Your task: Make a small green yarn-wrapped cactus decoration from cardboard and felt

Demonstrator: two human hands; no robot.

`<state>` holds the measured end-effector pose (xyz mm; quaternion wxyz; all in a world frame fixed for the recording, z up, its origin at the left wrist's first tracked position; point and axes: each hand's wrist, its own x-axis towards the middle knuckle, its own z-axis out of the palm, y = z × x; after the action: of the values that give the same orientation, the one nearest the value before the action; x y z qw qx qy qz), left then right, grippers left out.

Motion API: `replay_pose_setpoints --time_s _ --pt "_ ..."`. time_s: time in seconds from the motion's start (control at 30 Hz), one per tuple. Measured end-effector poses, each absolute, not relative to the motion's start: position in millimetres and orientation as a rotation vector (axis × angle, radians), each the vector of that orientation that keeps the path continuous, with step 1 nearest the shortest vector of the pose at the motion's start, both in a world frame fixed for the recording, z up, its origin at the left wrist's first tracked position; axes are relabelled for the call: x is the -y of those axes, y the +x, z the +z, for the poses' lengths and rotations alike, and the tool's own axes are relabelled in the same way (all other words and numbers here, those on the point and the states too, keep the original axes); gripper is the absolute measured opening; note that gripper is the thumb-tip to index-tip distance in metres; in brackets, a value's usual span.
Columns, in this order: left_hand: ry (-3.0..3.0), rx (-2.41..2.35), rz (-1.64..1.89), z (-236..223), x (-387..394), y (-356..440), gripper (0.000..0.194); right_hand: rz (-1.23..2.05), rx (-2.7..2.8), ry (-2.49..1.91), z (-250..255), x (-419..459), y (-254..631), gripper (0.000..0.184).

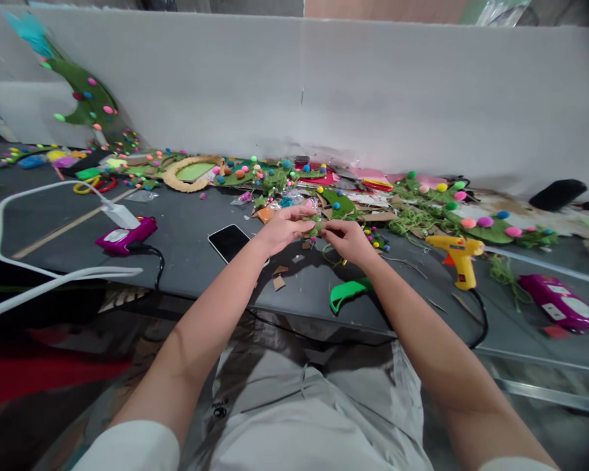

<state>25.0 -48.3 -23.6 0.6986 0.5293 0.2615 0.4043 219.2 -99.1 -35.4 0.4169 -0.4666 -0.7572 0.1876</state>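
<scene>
Green and small, a piece (315, 227) was held over the table (186, 222), between both hands. It was pinched in the grip of the left hand (290, 229); the thumb and finger of the right hand (346, 240) were held close at its other edge, but whether it was pinched there could not be told. Nearby, a phone (230, 243) was partly hidden by the left forearm (211, 333). Beyond, pompoms (485, 222) were strewn over green felt (344, 208); a glue gun (455, 252) was set to the right.
</scene>
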Motion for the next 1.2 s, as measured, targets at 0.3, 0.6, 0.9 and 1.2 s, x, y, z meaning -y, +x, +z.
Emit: replay_pose_setpoints --time_s 0.3,0.6,0.9,1.2 --pt "1.654 -0.704 0.765 -33 48 30 0.029 0.387 1.904 -1.365 -34 93 234 0.026" --pt "1.853 -0.818 0.846 -33 49 32 0.023 0.460 1.894 -1.376 -27 98 225 0.026" --pt "1.782 -0.936 1.091 -37 41 33 0.020 0.346 2.029 -1.238 -26 106 216 0.026" --pt "1.157 -0.784 1.108 -24 47 30 0.026 -0.067 2.191 -1.395 -23 117 212 0.041"
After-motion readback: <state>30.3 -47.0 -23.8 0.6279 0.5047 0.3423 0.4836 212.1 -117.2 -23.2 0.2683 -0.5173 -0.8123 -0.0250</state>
